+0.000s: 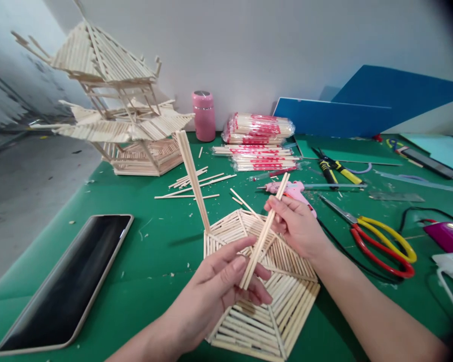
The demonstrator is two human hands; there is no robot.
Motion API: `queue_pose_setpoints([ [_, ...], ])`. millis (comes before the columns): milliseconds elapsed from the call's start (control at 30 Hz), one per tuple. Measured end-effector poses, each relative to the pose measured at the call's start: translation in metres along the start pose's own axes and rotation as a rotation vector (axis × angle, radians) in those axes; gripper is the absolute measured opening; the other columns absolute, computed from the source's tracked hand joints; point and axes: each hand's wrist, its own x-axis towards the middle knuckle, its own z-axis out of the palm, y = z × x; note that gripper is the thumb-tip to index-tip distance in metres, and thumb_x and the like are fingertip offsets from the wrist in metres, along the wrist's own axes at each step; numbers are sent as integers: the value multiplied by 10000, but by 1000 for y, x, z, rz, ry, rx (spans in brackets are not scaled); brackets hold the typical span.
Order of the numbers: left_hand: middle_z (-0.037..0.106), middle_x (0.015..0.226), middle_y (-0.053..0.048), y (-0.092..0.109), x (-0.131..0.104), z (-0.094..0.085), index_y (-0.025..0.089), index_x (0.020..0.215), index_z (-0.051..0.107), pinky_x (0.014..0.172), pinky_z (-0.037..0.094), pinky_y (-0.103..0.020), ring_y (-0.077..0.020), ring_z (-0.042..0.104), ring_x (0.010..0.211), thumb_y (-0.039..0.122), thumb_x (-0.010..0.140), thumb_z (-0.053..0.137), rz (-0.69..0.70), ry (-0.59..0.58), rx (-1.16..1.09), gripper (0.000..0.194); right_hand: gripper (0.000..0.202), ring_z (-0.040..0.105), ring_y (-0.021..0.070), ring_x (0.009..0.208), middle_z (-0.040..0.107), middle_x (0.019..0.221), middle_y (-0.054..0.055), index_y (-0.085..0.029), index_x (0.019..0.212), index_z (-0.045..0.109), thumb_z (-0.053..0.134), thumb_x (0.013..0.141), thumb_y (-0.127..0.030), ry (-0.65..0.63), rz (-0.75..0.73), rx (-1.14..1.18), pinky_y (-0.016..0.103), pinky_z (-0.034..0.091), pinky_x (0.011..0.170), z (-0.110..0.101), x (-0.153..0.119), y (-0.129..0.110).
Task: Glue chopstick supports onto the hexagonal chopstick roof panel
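Green table (162,296), stick panel (296,294) partly hidden behind hands (217,284) and held sticks (263,237).

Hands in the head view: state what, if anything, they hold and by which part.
Thin wooden sticks, bunched: the right hand pinches their upper part; the left hand is around their lower end, its grip unclear.

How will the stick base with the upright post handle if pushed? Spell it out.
The stick base likely slides rather than tips, since it lies broad and flat on the green table. It should be light, as it looks thin and wooden. The upright post seems fragile, apt to wobble or snap off: tall, slim and free at the top.
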Motion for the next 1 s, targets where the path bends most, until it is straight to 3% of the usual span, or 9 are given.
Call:
queue_pose_setpoints([
  [100, 633, 946, -101, 2, -4, -1, 212, 1087, 558, 730, 444, -363, -227, 623, 788, 190, 725, 616, 35, -89, 117, 367, 195, 269, 23, 351, 381, 423, -77, -159, 627, 590, 616, 707, -335, 6, 41, 98, 183, 176, 350, -3, 1, -7],
  [233, 636, 993, -92, 1, -8, 0, 223, 981, 633, 804, 440, -386, -233, 598, 895, 118, 702, 627, 15, -122, 253, 299, 198, 264, 12, 350, 372, 419, -84, -151, 611, 589, 646, 665, -333, -9, 126, 152, 163, 180, 342, -2, 0, -11],
  [567, 667, 865, -75, 4, -7, 3, 219, 939, 664, 738, 465, -314, -214, 603, 825, 138, 711, 620, 128, -119, 560, 247, 193, 264, 4, 354, 373, 415, -86, -135, 621, 594, 614, 710, -305, -96, 178, 191, 160, 153, 356, -1, -4, -9],
  [1000, 675, 867, -71, 3, -6, -2, 217, 933, 663, 731, 469, -310, -214, 609, 820, 128, 695, 637, 138, -167, 574, 255, 201, 260, 12, 354, 359, 424, -83, -140, 628, 596, 608, 721, -318, -139, 191, 183, 190, 125, 368, -1, -5, -6],
])
